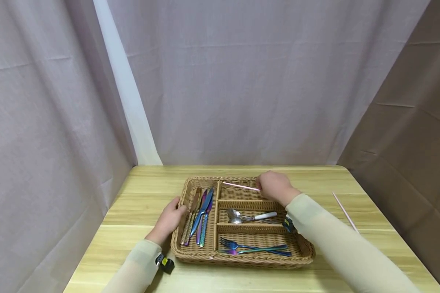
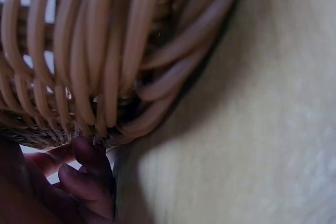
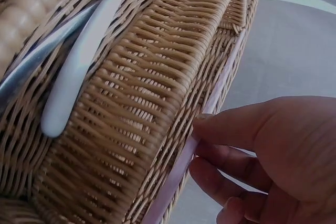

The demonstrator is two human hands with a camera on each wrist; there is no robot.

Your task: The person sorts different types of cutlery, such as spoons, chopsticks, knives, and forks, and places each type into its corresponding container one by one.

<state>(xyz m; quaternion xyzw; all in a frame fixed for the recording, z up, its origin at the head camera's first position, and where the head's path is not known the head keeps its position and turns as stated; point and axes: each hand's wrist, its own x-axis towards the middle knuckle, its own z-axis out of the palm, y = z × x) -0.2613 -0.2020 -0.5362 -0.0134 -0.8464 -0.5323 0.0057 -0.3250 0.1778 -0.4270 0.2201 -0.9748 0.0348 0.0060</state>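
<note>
A wicker cutlery basket with several compartments sits on the table. At its left side, my left hand grips the rim, thumb on top; the left wrist view shows fingers curled against the woven edge. My right hand is over the back right compartment. Between thumb and fingertips it pinches a thin pink straw, which lies lengthwise along that compartment. Spoons, one with a white handle, lie in the middle compartment. Iridescent forks lie in the front one.
Several gold and iridescent knives fill the long left compartment. Another pink straw lies on the wooden table to the right, beside my right sleeve. Grey curtains hang behind the table and on the left.
</note>
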